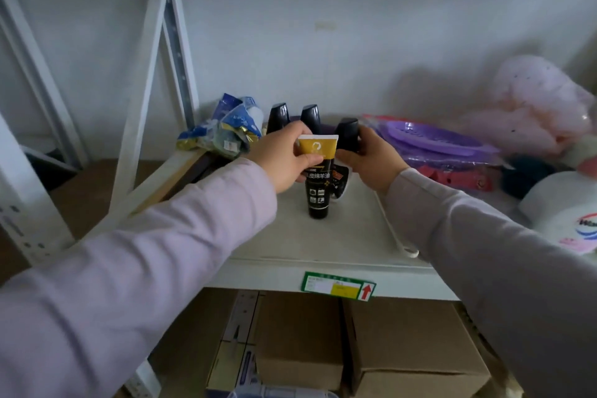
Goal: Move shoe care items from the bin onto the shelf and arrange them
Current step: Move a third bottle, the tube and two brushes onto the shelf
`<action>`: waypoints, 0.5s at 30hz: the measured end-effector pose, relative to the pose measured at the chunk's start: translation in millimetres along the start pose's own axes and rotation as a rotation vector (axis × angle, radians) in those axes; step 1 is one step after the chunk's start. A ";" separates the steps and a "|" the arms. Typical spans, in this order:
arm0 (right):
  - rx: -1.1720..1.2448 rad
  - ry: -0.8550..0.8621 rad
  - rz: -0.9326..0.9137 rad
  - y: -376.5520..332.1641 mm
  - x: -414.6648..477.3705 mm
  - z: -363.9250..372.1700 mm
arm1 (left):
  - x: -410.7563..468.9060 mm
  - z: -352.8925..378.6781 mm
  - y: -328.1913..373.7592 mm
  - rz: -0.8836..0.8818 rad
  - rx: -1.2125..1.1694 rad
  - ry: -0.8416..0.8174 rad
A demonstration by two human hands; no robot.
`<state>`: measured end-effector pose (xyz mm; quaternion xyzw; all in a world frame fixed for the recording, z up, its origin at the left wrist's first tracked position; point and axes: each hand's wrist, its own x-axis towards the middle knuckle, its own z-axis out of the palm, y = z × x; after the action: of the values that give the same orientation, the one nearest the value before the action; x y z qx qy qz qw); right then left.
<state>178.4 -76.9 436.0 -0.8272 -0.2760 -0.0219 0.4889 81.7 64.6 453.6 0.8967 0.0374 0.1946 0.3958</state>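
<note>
A storeroom: bare metal shelving [155,81] at ten o'clock, a bin-location label [338,290] and cardboard cartons [413,342] at six o'clock.

Black plastic tube [318,186] with a yellow-gold crimped top band, thin white top edge, white characters and small white icons on its front. Three glossy black-capped bottles: [278,116], [311,116], [348,136] behind the tube. Left of the tube, blue, white and gold crinkled packets [226,129]. Right of the tube, translucent purple plastic plates [433,142]; past them a pale pink speckled bag [536,100] and a white roll [563,207] with a red-blue swirl logo. Both sleeves [129,255] pale lilac. Off-white shelf board [290,236]; below the tube, its front edge carries a green-bordered label [337,289], white and yellow fields, red arrow. Brown cardboard boxes [300,336] beneath.
</note>
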 end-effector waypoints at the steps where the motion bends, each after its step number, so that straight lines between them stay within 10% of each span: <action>1: 0.008 -0.016 0.008 1.0 4.5 0.5 | 3.3 3.2 -0.3 -0.002 0.014 0.019; 9: -0.077 -0.145 0.053 20.3 3.3 13.4 | 0.2 19.0 -15.0 0.057 0.166 0.056; 15: -0.045 0.195 -0.017 16.2 -18.6 4.6 | -28.4 6.5 -23.4 0.081 0.081 0.187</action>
<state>169.3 -87.3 415.0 -0.8294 -0.2336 -0.1129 0.4947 60.0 69.8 423.6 0.8908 0.0455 0.2915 0.3456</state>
